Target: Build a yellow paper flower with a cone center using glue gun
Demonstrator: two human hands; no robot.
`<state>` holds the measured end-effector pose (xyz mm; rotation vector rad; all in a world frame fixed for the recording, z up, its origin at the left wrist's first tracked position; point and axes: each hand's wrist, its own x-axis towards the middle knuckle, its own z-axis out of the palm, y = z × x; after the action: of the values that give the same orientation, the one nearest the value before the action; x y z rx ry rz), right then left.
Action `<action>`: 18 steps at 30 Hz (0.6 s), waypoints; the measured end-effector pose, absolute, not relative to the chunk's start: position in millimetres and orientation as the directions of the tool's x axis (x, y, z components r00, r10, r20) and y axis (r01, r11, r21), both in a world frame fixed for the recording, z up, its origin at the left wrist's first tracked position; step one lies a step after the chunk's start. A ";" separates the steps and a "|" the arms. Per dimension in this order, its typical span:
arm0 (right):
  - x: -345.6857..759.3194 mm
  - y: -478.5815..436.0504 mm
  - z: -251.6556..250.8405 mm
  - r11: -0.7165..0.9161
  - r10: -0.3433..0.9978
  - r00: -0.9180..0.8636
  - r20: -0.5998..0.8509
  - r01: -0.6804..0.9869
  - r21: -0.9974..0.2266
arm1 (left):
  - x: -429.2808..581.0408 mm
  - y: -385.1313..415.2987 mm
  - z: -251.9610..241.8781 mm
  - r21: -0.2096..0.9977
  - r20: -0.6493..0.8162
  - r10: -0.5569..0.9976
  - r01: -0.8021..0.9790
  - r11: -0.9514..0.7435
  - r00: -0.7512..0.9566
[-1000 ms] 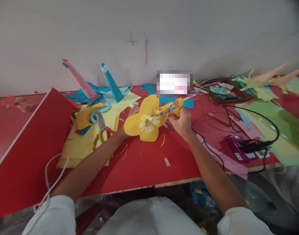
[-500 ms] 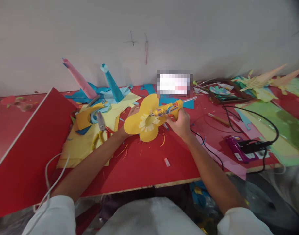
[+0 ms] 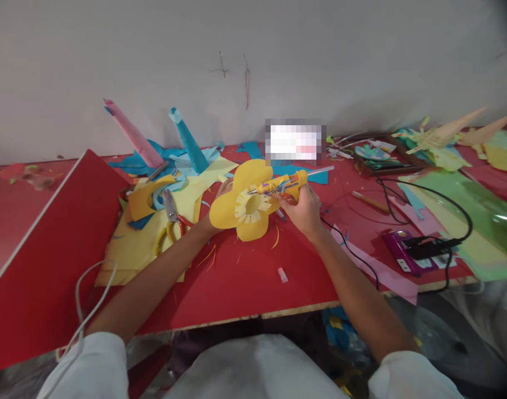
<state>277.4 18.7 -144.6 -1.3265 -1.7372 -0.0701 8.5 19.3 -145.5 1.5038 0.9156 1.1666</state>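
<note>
A yellow paper flower (image 3: 253,228) with a ring of pale cut tabs round its middle is held over the red table. My left hand (image 3: 222,191) grips it from behind on the left, its fingers mostly hidden by the petals. My right hand (image 3: 306,209) is wrapped round the handle of a yellow glue gun (image 3: 295,182), with a clear glue stick (image 3: 323,170) poking out of its back. The nozzle points left, at the upper tabs of the flower; whether it touches them I cannot tell.
Left of the flower, scissors (image 3: 173,220) lie on yellow paper sheets (image 3: 132,260). Pink (image 3: 134,136) and blue (image 3: 190,144) paper cones stand behind. A purple power strip (image 3: 403,252) with black cables sits at right, near green sheets (image 3: 481,221). A red board (image 3: 57,260) leans at left.
The glue gun's nozzle has shifted slightly left along the upper tabs, my right hand moving with it. The flower stays almost in the same place in my left hand.
</note>
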 end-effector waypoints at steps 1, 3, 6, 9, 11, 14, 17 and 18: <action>277.2 18.5 -145.0 0.421 0.733 0.000 0.680 0.786 -0.453 | 8.2 19.5 -146.7 0.974 0.224 0.941 -0.028 -0.225 0.252; 276.8 18.3 -145.8 0.418 0.738 -0.001 0.675 0.786 -0.456 | 7.7 20.4 -148.5 0.975 0.221 0.940 -0.044 -0.218 0.261; 276.5 18.5 -145.8 0.406 0.750 0.011 0.662 0.782 -0.473 | 8.0 22.7 -149.9 0.975 0.222 0.943 -0.073 -0.210 0.248; 275.7 18.0 -144.3 0.388 0.753 0.026 0.658 0.789 -0.476 | 10.3 25.2 -151.7 0.977 0.204 0.954 -0.115 -0.182 0.221; 274.6 16.7 -142.9 0.392 0.746 0.015 0.666 0.798 -0.458 | 12.3 26.3 -154.7 0.976 0.186 0.959 -0.151 -0.156 0.214; 273.1 14.5 -141.7 0.418 0.733 -0.025 0.680 0.805 -0.421 | 14.4 27.8 -160.6 0.968 0.175 0.962 -0.216 -0.129 0.209; 274.3 14.8 -142.5 0.419 0.719 -0.026 0.694 0.813 -0.404 | 13.3 31.1 -161.9 0.976 0.135 0.967 -0.198 -0.092 0.217; 275.6 15.6 -143.0 0.414 0.715 -0.017 0.699 0.816 -0.403 | 11.9 32.5 -160.3 0.983 0.136 0.965 -0.149 -0.104 0.224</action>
<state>275.6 15.6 -143.0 -1.3314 -1.7587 -0.1394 11.9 32.5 -160.3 1.2965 0.8768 1.1803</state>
